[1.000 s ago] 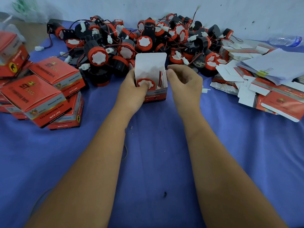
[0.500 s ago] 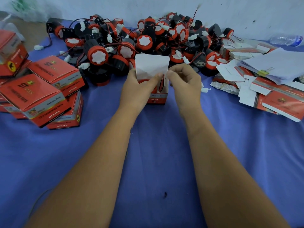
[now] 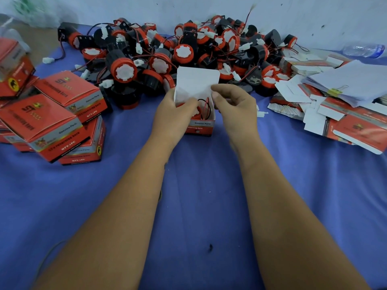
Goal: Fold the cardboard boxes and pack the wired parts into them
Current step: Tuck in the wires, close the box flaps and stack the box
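1. Wired parts [image 3: 184, 53] are heaped at the tabletop's [image 3: 199, 206] far edge, within reach.
2. Packed boxes [image 3: 52, 120] are stacked left, flat blanks [image 3: 345, 122] right.
3. An open box [image 3: 200, 126] is kept central, lid flap [image 3: 196, 80] upright.
4. The box is clamped by the left hand [image 3: 173, 118]; a side flap is pinched by the right hand [image 3: 234, 107], probably for tucking over the wires [image 3: 206, 107].

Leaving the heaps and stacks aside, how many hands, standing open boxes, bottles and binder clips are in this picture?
Hands: 2 (left hand, right hand, both gripping the box)
Open box: 1
Bottle: 1
Binder clip: 1
Total: 5
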{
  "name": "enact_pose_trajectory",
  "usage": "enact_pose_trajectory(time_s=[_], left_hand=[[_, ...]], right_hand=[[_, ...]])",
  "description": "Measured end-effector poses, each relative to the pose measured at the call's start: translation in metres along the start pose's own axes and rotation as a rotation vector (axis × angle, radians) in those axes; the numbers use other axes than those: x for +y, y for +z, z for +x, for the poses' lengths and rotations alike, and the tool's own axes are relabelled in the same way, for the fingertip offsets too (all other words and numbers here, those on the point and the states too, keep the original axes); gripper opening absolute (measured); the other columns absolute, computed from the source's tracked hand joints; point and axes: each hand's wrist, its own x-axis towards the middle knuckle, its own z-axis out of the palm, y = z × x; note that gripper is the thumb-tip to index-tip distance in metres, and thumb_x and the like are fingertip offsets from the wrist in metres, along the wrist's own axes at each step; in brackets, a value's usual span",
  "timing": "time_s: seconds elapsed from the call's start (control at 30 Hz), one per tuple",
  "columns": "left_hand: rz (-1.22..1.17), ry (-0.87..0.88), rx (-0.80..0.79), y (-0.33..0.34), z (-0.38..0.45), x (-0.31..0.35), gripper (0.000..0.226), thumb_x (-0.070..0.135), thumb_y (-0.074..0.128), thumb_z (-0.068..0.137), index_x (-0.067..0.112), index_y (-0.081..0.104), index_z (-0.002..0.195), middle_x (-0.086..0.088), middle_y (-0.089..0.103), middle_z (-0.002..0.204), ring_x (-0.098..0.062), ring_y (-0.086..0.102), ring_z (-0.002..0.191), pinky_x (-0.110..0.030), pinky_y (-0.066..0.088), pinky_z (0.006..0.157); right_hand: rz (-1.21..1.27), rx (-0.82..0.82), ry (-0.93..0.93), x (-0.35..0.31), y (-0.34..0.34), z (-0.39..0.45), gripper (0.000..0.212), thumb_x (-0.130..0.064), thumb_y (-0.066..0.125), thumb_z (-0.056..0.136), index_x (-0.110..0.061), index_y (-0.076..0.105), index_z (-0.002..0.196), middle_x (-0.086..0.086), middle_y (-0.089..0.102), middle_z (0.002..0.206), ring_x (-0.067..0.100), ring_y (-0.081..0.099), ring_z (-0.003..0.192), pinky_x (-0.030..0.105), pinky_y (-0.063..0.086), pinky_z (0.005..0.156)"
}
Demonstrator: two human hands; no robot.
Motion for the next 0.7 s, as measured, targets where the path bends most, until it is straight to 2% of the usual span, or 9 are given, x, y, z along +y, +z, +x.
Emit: enact_pose_trajectory(time_s=[0.07, 0.13, 0.23, 0.33, 0.47, 0.53, 0.6, 0.7], left_hand=[[0.001, 0.006, 0.004, 0.000, 0.001, 0.000, 0.034, 0.029, 0.060, 0.090, 0.031, 0.062, 0.124, 0.014, 0.071, 0.107, -0.003, 0.066, 0.098, -0.023, 0.052, 0.077], [0.003, 0.008, -0.006, -0.001, 0.002, -0.002, 0.034, 0.026, 0.059, 0.091, 0.031, 0.062, 0.125, 0.013, 0.071, 0.108, -0.005, 0.066, 0.099, -0.025, 0.054, 0.079], [0.003, 0.019, -0.049, -0.003, 0.003, -0.004, 0.036, 0.020, 0.055, 0.094, 0.030, 0.060, 0.128, 0.009, 0.070, 0.112, -0.008, 0.067, 0.102, -0.029, 0.056, 0.086], [-0.031, 0.007, -0.070, -0.005, 0.003, -0.004, 0.035, 0.019, 0.052, 0.096, 0.029, 0.060, 0.128, 0.008, 0.071, 0.112, -0.008, 0.067, 0.100, -0.027, 0.056, 0.082], [-0.220, -0.062, -0.117, -0.006, 0.002, 0.002, 0.032, 0.027, 0.041, 0.101, 0.022, 0.065, 0.121, -0.002, 0.074, 0.107, -0.015, 0.071, 0.096, -0.029, 0.055, 0.076], [-0.416, -0.092, -0.170, -0.010, 0.002, 0.003, 0.047, 0.037, 0.029, 0.104, 0.022, 0.073, 0.109, -0.004, 0.077, 0.100, -0.016, 0.073, 0.089, -0.025, 0.056, 0.069], [-0.489, -0.101, -0.206, -0.016, 0.005, 0.002, 0.057, 0.040, 0.025, 0.102, 0.021, 0.077, 0.092, -0.006, 0.076, 0.099, -0.017, 0.072, 0.087, -0.023, 0.055, 0.070], [-0.401, -0.096, -0.219, -0.022, 0.013, -0.002, 0.041, 0.035, 0.042, 0.087, 0.017, 0.078, 0.087, -0.007, 0.074, 0.104, -0.019, 0.070, 0.096, -0.029, 0.054, 0.083]], right_hand=[[0.016, 0.030, 0.016, 0.003, 0.003, 0.000, 0.013, -0.006, 0.066, 0.090, -0.017, 0.065, 0.098, -0.006, 0.066, 0.089, 0.003, 0.062, 0.080, 0.015, 0.052, 0.073], [0.053, 0.037, 0.099, 0.007, 0.006, 0.001, 0.019, -0.011, 0.068, 0.090, -0.015, 0.059, 0.105, 0.000, 0.064, 0.096, 0.006, 0.062, 0.086, 0.015, 0.051, 0.071], [0.063, -0.066, 0.246, 0.010, 0.006, 0.004, 0.033, -0.019, 0.065, 0.093, -0.008, 0.056, 0.123, 0.011, 0.064, 0.119, 0.022, 0.063, 0.109, 0.031, 0.055, 0.088], [0.002, -0.179, 0.230, 0.008, 0.007, 0.003, 0.022, -0.016, 0.058, 0.098, -0.003, 0.064, 0.114, 0.015, 0.070, 0.110, 0.025, 0.067, 0.101, 0.036, 0.057, 0.085], [-0.092, -0.200, 0.209, 0.008, 0.010, 0.002, 0.018, -0.014, 0.058, 0.096, -0.007, 0.067, 0.110, 0.012, 0.071, 0.106, 0.027, 0.067, 0.102, 0.042, 0.056, 0.090], [-0.091, -0.194, 0.197, 0.009, 0.011, 0.002, 0.017, -0.012, 0.059, 0.096, -0.010, 0.065, 0.111, 0.009, 0.071, 0.108, 0.023, 0.067, 0.102, 0.042, 0.056, 0.091], [-0.059, -0.181, 0.170, 0.010, 0.011, 0.001, 0.018, -0.010, 0.060, 0.095, -0.020, 0.063, 0.110, 0.004, 0.071, 0.108, 0.019, 0.067, 0.102, 0.036, 0.057, 0.088], [0.003, -0.150, 0.158, 0.011, 0.011, 0.000, 0.024, -0.006, 0.060, 0.095, -0.024, 0.063, 0.110, 0.000, 0.071, 0.106, 0.017, 0.067, 0.101, 0.030, 0.057, 0.083]])
